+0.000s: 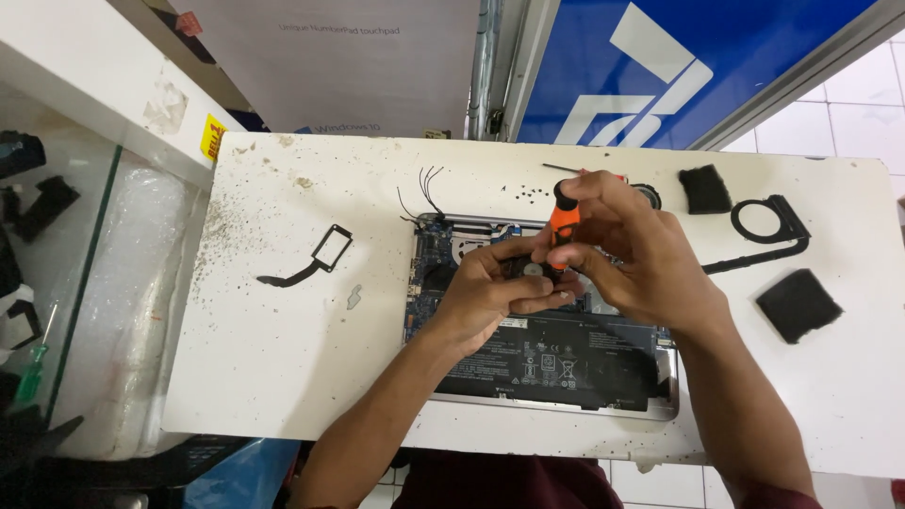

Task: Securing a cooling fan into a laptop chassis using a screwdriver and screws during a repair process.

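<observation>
An opened laptop [603, 401] lies on the white table [283, 358], its blue circuit board [429, 269] and black battery [556, 363] exposed. My right hand [636, 250] grips an orange and black screwdriver [564, 219] upright over the board. My left hand [485, 292] holds a small round part [534, 270] just below the screwdriver's tip. Thin black wires [426, 188] stick out past the laptop's far left corner.
A black frame with a ribbon cable [316, 259] lies left of the laptop. At right are two black foam pads [797, 303], a black ring-shaped bracket [768, 226] and small screws [530, 193]. A green screwdriver [33, 368] rests on the glass counter at left.
</observation>
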